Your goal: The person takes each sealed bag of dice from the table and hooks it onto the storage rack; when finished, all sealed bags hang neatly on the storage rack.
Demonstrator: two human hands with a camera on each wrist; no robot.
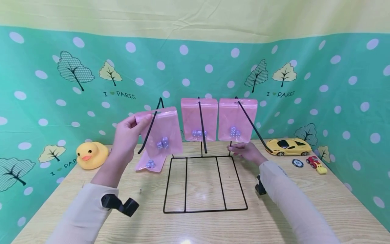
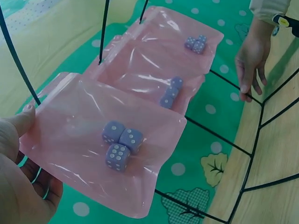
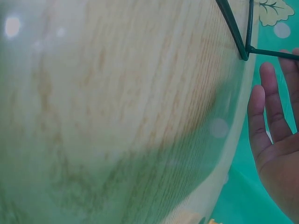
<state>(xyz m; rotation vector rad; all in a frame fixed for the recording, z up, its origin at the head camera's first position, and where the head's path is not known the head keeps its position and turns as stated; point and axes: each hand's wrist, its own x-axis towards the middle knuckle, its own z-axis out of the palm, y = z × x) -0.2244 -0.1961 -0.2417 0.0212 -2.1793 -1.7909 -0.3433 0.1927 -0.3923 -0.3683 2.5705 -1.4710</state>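
My left hand (image 1: pixel 126 134) pinches the upper left edge of a pink zip pouch (image 1: pixel 170 127), thumb in front and fingers behind. Several purple dice (image 2: pixel 122 140) show through it. The left hook of a black wire display rack (image 1: pixel 204 211) passes by the pouch's top. Two more pink pouches, a middle one (image 1: pixel 190 117) and a right one (image 1: pixel 226 118), hang side by side on the other hooks, dice low inside each. My right hand (image 1: pixel 247 152) holds the rack low at its back right upright by the fingertips; its other fingers (image 3: pixel 275 119) extend loosely.
Another pink pouch with dice (image 1: pixel 150 164) lies on the wooden table behind my left hand. A yellow rubber duck (image 1: pixel 91 156) sits at the left. At the right are a yellow toy car (image 1: pixel 287 147), a poker chip (image 1: pixel 297 163) and a small red-and-yellow toy vehicle (image 1: pixel 317 165).
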